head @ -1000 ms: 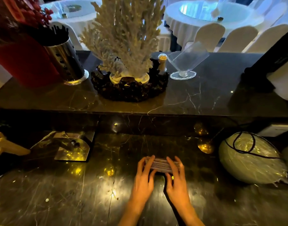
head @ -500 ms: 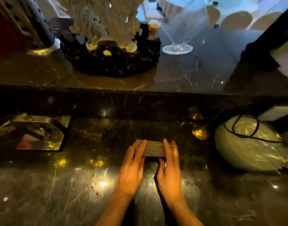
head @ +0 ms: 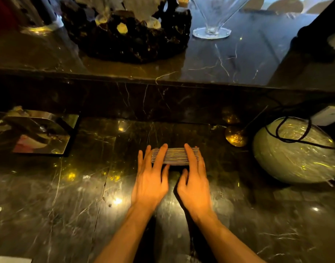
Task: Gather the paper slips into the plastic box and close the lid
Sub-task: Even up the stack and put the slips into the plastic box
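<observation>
A stack of paper slips (head: pixel 174 156) stands on edge on the dark marble worktop (head: pixel 68 205), its striped edges facing up. My left hand (head: pixel 149 184) lays its fingers over the stack's left end, thumb at the near side. My right hand (head: pixel 195 185) covers the right end the same way. Both hands press the stack together between them. A shiny reflective box (head: pixel 39 133) sits at the left, well apart from the hands; I cannot tell whether it has a lid.
A raised marble ledge (head: pixel 163 76) runs across behind the stack, carrying a dark rock decoration (head: pixel 128 40) and a clear glass cone holder (head: pixel 212 29). To the right lie a gold spoon (head: pixel 236 138) and a round wrapped ball with a black cord (head: pixel 294 150).
The view has tilted down and come closer to the worktop. Both hands stay on the stack of slips in about the same grip.
</observation>
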A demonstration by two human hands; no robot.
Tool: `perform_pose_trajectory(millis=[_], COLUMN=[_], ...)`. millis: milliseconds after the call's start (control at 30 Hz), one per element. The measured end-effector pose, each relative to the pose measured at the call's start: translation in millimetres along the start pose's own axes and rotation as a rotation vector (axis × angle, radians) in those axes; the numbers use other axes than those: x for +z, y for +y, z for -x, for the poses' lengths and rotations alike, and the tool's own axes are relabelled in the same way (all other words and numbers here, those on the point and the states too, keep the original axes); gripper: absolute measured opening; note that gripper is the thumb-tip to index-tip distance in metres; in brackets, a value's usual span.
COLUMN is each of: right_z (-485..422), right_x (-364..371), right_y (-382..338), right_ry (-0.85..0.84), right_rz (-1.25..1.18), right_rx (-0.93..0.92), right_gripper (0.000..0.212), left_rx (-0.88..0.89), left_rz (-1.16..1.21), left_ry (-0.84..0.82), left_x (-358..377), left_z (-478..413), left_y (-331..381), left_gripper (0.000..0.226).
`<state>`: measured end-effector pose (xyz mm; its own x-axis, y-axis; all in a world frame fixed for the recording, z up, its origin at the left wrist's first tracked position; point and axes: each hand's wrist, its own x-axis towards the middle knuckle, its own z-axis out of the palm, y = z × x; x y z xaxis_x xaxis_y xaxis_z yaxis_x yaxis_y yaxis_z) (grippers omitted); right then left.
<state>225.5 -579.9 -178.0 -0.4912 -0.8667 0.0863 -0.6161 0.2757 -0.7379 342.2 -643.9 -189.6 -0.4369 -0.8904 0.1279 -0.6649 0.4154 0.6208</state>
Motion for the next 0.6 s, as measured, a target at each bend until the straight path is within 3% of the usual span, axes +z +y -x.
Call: perform_pose_trajectory(millis=[233,600], right_z=[2,0], right_x=[-1,-7], right_y=[2,-2], right_ry=[-0.009,0.009], right_rz=[0.015,-0.056], right_rx=[-0.005,0.004], right_gripper=[0.073,0.048], left_rx=[0.041,-0.08], left_rz=[-0.198,0.058], left_ry=[0.06,-0.045], left_x=[-2,-15], left_z=[0,-4], left_y=[5,6], left_gripper=[0.068,0.054])
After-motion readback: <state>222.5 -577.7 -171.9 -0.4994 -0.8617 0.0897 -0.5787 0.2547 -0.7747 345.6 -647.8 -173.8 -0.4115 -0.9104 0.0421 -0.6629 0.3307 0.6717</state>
